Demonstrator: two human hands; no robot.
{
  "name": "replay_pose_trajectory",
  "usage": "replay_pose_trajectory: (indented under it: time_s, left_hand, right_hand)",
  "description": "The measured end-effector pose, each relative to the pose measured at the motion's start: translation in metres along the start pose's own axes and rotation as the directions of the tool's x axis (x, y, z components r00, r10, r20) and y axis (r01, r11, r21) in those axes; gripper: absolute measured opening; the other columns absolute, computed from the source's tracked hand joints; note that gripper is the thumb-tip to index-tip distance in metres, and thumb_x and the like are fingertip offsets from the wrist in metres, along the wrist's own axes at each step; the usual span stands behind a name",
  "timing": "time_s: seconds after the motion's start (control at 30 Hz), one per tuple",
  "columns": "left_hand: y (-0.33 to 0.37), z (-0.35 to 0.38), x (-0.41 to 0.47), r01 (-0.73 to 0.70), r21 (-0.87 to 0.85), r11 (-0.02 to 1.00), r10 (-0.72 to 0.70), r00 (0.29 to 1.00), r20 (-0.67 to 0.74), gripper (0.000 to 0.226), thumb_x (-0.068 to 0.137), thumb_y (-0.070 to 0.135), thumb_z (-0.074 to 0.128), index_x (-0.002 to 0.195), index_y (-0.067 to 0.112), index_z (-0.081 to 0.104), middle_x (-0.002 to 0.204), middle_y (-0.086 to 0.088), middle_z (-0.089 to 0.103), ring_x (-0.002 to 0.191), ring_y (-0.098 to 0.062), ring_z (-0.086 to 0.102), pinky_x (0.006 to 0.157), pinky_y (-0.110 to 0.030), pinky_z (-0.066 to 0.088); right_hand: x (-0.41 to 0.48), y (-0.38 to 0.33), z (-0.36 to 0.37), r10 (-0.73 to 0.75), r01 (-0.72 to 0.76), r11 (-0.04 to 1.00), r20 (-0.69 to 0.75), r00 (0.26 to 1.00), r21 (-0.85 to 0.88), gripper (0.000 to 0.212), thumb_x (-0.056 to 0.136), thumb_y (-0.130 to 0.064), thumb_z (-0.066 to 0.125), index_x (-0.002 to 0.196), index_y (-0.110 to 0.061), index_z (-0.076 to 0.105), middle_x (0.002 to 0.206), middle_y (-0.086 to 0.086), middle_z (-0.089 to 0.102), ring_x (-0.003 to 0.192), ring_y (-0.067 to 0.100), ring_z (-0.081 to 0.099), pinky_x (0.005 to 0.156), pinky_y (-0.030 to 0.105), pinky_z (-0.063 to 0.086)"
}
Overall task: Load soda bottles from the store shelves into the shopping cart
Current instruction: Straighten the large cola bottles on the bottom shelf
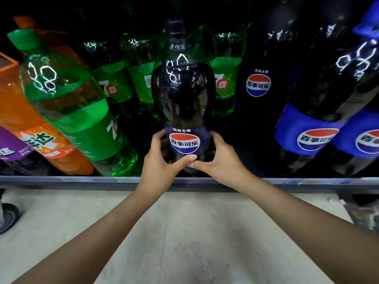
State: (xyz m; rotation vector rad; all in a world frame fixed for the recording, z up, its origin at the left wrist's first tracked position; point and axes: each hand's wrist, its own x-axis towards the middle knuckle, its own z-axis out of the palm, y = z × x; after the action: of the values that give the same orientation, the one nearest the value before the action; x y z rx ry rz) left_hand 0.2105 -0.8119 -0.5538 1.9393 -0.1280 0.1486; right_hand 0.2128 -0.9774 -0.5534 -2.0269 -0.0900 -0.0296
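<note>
Shelf (61,179), soda bottles (69,111) standing on it

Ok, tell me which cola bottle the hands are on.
The black-label bottle at centre front: the left hand and right hand grip it at the label. The blue-label bottles to the right stand untouched.

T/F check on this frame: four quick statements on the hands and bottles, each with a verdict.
1. The left hand and right hand both grip the black-label Pepsi bottle. True.
2. That bottle has no cap. False: a dark cap is on it.
3. A green 7-Up bottle is to its left. True.
4. The gripped bottle lies in the cart. False: it is upright at the shelf front, behind the shelf rail.
</note>
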Motion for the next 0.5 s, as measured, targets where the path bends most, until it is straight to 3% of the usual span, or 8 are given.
replay_pose_trajectory:
  time_s: [0.2, 0.37, 0.5]
  left_hand:
    - [0.012, 0.033, -0.001, -0.03, 0.008, 1.0, 0.03, 0.999, 0.045, 0.088, 0.059, 0.049, 0.082, 0.133, 0.025, 0.041, 0.118, 0.015, 0.062, 0.111, 0.001, 0.059, 0.094, -0.024, 0.051]
    - [0.021, 0.06, -0.002, -0.045, -0.006, 0.999, 0.045, 0.995, 0.084, 0.087, 0.059, 0.049, 0.083, 0.131, 0.029, 0.04, 0.122, 0.015, 0.06, 0.113, 0.001, 0.057, 0.096, -0.026, 0.051]
    - [0.027, 0.071, -0.003, -0.036, -0.008, 0.999, 0.037, 0.992, 0.121, 0.082, 0.06, 0.046, 0.084, 0.126, 0.04, 0.036, 0.114, 0.026, 0.057, 0.111, 0.008, 0.056, 0.089, -0.013, 0.048]
  right_hand:
    - [-0.013, 0.016, -0.035, 0.007, -0.008, 1.0, -0.047, 0.999, -0.021, 0.069, 0.065, -0.027, 0.086, 0.121, -0.028, 0.045, 0.098, -0.028, 0.055, 0.091, -0.015, 0.053, 0.075, -0.004, 0.038]
    - [-0.023, 0.03, -0.058, 0.022, -0.023, 1.0, -0.092, 0.996, -0.009, 0.072, 0.066, -0.028, 0.085, 0.126, -0.022, 0.046, 0.11, -0.018, 0.061, 0.103, -0.004, 0.057, 0.089, 0.01, 0.043]
    - [-0.029, 0.039, -0.062, 0.04, -0.036, 0.999, -0.121, 0.992, 0.034, 0.083, 0.063, -0.036, 0.083, 0.133, -0.022, 0.043, 0.121, -0.014, 0.062, 0.113, 0.001, 0.057, 0.1, 0.029, 0.047]
